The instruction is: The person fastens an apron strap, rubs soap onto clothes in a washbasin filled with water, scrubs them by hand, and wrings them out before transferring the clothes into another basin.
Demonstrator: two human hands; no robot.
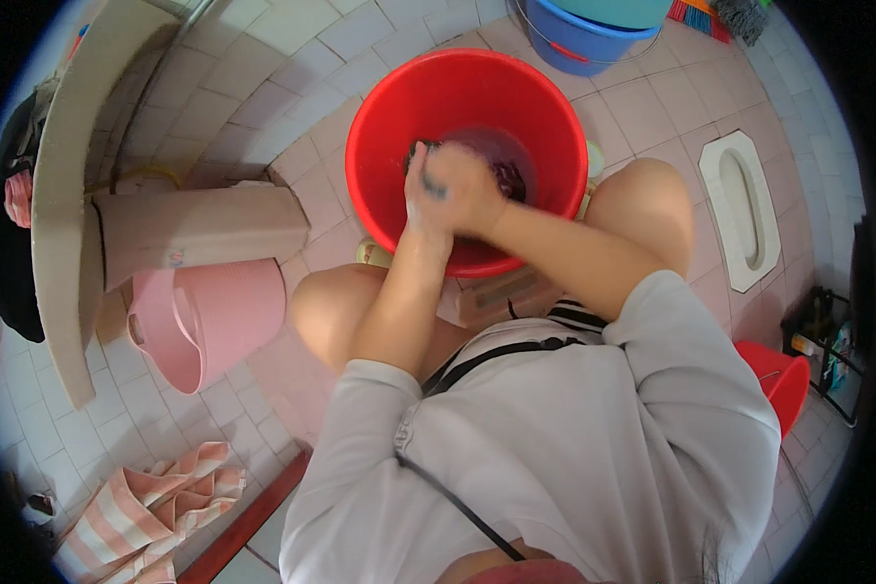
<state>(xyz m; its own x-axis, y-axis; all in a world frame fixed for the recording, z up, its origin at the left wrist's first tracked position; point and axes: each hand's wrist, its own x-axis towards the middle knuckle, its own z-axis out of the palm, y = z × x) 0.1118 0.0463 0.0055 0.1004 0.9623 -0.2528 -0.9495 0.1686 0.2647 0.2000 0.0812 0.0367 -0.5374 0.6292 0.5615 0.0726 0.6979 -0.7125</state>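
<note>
Inside a round red plastic basin [467, 69] between my knees, my two hands are pressed together above the water. My left hand [417, 191] is wet, with its fingers pointing away from me. My right hand [471, 179] lies over it, blurred by motion. A bit of dark wet cloth [433, 187] shows between them, with more of it at the fingertips; most is hidden by the hands. Another dark reddish stretch of fabric [509, 180] lies in the cloudy water to the right. Whether both pieces are one garment I cannot tell.
A pedestal washbasin [204, 226] and a pink flexible tub [237, 310] on its side are at left. Blue bucket [569, 44] stands at the back, squat toilet [741, 212] right, red bucket [788, 379] lower right. A striped towel [146, 504] hangs lower left.
</note>
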